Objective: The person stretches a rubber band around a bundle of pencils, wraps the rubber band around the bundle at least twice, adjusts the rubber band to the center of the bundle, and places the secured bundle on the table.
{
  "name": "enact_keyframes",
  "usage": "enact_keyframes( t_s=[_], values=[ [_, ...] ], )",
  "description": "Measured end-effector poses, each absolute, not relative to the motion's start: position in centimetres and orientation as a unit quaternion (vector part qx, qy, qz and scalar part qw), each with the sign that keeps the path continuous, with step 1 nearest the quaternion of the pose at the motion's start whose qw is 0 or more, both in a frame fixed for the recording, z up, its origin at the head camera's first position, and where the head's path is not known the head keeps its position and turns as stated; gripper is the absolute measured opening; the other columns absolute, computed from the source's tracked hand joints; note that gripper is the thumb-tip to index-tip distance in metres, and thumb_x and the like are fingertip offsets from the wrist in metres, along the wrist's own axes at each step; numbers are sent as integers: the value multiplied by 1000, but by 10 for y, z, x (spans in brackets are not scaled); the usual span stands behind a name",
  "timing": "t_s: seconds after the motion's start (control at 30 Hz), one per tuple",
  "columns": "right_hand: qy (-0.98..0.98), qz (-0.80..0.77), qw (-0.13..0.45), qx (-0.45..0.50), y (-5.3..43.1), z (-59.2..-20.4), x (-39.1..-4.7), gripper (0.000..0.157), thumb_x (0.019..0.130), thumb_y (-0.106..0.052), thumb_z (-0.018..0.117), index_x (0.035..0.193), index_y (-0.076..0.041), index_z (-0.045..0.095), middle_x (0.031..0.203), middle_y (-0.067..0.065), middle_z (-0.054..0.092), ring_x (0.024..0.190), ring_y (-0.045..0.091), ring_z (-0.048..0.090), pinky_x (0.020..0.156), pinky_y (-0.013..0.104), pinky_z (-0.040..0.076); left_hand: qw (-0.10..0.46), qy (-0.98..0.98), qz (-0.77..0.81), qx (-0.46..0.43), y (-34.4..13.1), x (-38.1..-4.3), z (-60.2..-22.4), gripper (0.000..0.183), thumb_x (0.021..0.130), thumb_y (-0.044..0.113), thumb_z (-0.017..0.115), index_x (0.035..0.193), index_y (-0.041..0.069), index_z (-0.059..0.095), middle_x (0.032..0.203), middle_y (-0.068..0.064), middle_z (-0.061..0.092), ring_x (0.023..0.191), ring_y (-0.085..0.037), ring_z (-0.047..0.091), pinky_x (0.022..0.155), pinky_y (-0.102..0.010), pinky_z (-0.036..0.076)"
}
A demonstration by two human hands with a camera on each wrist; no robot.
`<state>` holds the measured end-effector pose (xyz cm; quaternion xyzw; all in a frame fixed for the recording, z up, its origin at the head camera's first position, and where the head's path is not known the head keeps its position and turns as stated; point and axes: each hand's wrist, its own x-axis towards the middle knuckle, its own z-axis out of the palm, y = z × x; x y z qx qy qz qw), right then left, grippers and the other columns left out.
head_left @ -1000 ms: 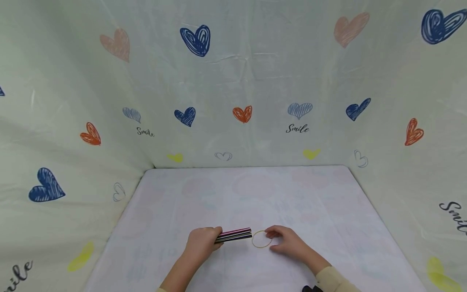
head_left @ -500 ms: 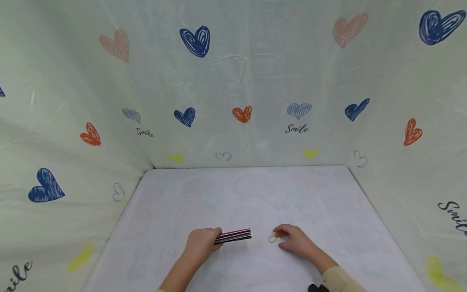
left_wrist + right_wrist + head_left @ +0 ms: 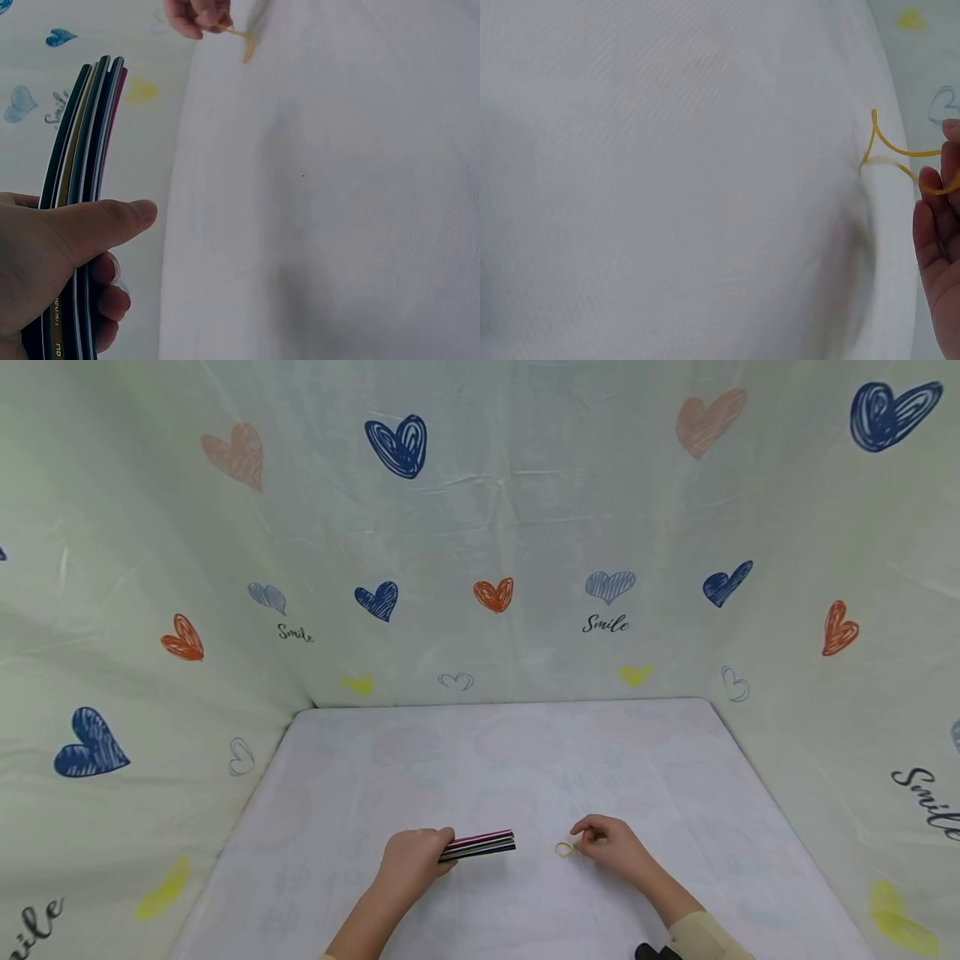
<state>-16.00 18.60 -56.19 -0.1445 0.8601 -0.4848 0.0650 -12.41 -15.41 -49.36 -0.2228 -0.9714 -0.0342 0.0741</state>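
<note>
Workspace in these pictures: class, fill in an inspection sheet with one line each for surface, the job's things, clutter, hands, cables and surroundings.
Surface: white table, cloth-covered.
Job's things: bundle of coloured sticks; yellow rubber band, bunched up.
Clutter: dark object at the near edge, unclear what.
Hands: left hand grips the bundle; right hand pinches the rubber band.
Cables: nothing seen.
Surroundings: pale sheets with hearts and "Smile" lettering on three sides.

Heart-printed curtain walls [image 3: 480, 527] (crinkled), white table [image 3: 525, 760]

head high, wrists close, table [image 3: 495, 760] shared
</note>
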Motion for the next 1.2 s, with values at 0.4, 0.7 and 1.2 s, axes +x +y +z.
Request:
enact_keyframes(
  t_s=[0.4,0.7,1.2],
  values=[
    [776,-620,87,-72,176,-533,-156,26,86,-11,74,102,7,64,60,6,57,48,17,55,51,32,50,80,-974,-31,-211,-153,-126,-494,28,70,28,87,73,19,61,55,13,52,46,-3,35,44,-23,34],
    [723,-681,88,-81,169,-514,-152,24,89,-9,70,104,7,60,83,12,72,45,9,45,45,21,39,90,-971,-36,-217,-154,-126,-492,28,71,29,87,74,19,60,55,12,51,46,-4,35,44,-24,33],
    [659,-692,165,-245,164,-497,-149,11,100,-2,52,110,0,55,148,16,42,98,34,67,59,44,56,94,-971,-42,-216,-155,-127,-487,29,72,29,86,74,19,59,54,12,49,46,-4,35,44,-23,32]
  ],
)
